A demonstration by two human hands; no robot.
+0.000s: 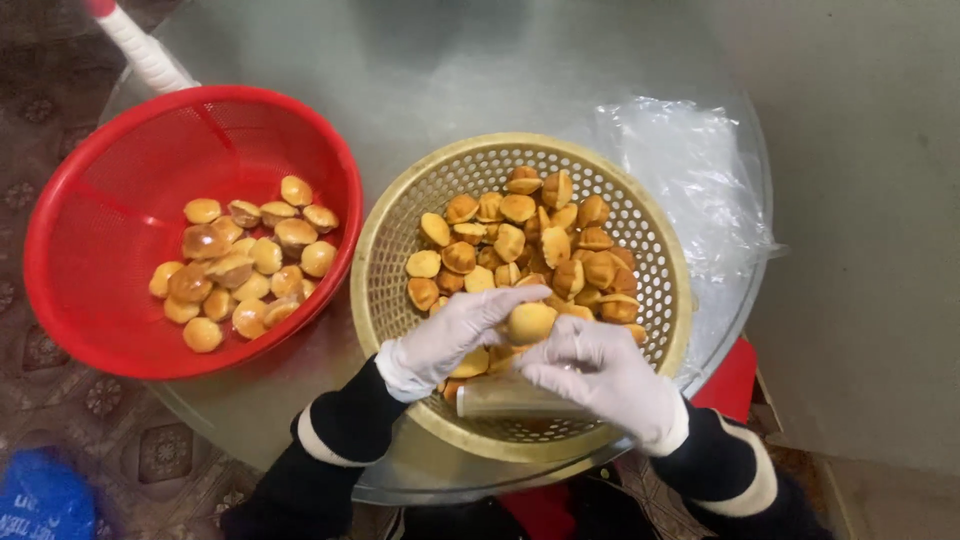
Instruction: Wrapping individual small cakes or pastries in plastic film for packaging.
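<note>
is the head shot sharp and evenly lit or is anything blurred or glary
Head view: light is soft and even, with no hard shadows; the cakes in the yellow basket and red basket look crisp; the left hand and right hand are slightly soft; mild glare on the plastic bags.

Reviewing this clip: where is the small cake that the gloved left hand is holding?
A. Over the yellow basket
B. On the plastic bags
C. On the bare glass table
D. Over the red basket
A: the left hand pinches a small golden cake above the yellow basket, beside the right hand.
</note>
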